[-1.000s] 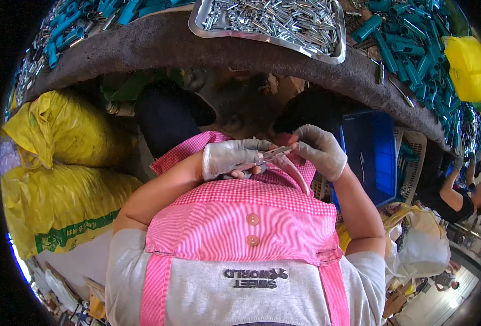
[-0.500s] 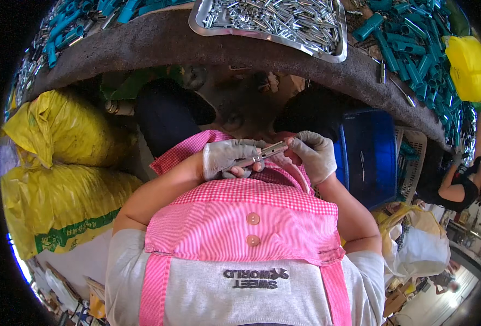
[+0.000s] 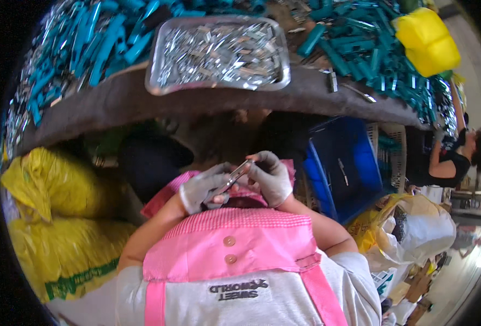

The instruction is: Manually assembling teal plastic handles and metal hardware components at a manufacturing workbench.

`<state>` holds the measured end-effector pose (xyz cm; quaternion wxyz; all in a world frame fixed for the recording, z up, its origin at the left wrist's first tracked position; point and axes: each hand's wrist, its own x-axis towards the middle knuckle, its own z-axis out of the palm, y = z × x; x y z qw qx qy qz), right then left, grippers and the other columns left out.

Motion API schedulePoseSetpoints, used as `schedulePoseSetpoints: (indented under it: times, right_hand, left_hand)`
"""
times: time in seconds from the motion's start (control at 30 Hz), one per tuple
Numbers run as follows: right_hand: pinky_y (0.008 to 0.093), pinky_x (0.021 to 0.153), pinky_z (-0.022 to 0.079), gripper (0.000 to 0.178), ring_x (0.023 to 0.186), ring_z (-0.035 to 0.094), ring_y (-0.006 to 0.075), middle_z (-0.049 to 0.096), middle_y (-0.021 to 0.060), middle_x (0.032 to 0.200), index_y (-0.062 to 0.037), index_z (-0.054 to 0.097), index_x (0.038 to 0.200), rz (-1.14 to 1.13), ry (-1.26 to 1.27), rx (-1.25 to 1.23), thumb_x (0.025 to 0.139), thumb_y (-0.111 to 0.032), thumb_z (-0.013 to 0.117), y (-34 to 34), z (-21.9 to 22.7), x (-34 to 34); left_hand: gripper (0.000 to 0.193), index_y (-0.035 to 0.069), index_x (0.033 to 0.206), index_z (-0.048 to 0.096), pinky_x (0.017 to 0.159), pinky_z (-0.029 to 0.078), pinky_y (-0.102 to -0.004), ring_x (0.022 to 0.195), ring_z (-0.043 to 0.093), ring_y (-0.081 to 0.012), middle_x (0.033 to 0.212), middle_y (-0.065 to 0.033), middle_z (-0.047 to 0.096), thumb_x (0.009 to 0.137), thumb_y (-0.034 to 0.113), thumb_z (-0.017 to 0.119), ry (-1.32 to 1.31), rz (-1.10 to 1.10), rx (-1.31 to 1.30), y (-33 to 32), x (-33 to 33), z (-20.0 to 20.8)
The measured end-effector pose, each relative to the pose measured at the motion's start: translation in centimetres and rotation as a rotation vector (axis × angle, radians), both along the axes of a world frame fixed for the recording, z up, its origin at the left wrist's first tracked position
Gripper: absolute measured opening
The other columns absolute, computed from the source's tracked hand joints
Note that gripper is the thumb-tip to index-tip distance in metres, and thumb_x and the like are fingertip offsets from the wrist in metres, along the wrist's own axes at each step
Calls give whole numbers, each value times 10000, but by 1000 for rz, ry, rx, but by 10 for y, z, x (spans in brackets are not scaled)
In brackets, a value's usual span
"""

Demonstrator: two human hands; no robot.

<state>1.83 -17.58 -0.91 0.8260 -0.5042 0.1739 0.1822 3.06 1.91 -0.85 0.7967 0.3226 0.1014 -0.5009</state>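
Over my lap, my gloved left hand (image 3: 205, 188) wraps its fingers round a slim silver metal piece (image 3: 236, 175), which slants up to the right. The fingertips of my gloved right hand (image 3: 273, 179) pinch around its upper end. In the earlier frame this piece shows small holes along its side; now it is partly covered by fingers and slightly blurred. Both gloves are pale grey, with some fingertips bare. Ahead of my hands, a metal tray (image 3: 218, 86) at the bench edge holds many loose, shiny metal parts.
Teal tubular parts (image 3: 107, 46) are heaped along the brown-covered bench (image 3: 126, 100), and a yellow container (image 3: 428, 42) stands at far right. Yellow sacks (image 3: 61, 185) lie on my left. To my right are a blue bin (image 3: 354, 190), a white crate (image 3: 397, 163) and another person (image 3: 447, 163).
The view has shifted, so more of the bench and tray shows. My hands still hold the metal piece together, now at a steeper slant.
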Motion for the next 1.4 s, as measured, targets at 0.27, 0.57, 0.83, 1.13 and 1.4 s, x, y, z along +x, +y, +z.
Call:
schedulePoseSetpoints:
  times: [0.27,0.57,0.83,1.13,1.4]
  right_hand:
    - [244,636,480,140,726,570,107,578,53,884,-23,545,962,163,-214,-158,838,-36,610,-3,27,29]
    - [361,808,461,138,931,581,298,612,118,969,-82,638,920,52,-1168,-1646,809,-102,559,-116,125,233]
    - [395,931,396,385,1089,476,298,556,97,1115,-124,597,1065,1015,-1041,-2118,681,-111,610,-89,104,285]
    - [270,754,486,238,823,608,150,629,83,933,22,567,1027,63,-552,-1164,849,-132,603,-165,98,319]
    - [248,766,469,227,840,590,117,637,52,912,-1,610,1000,90,-669,-1156,794,-85,652,-147,116,305]
  left_hand:
    - [318,120,1184,468,447,325,-189,572,458,-102,902,-82,570,874,79,527,160,108,-225,9,10,10]
    - [313,112,1170,430,420,304,-186,564,457,-102,900,-95,523,864,99,493,-5,413,-130,23,26,50]
    - [337,119,1194,393,419,277,-172,584,449,-91,906,-94,520,874,127,500,-22,426,-94,24,38,60]
    - [366,116,1209,398,424,274,-167,590,451,-89,920,-96,513,865,130,521,-63,428,-97,24,43,59]
    - [339,133,1192,419,422,267,-163,581,436,-79,913,-80,517,865,118,509,-45,419,-92,22,49,56]
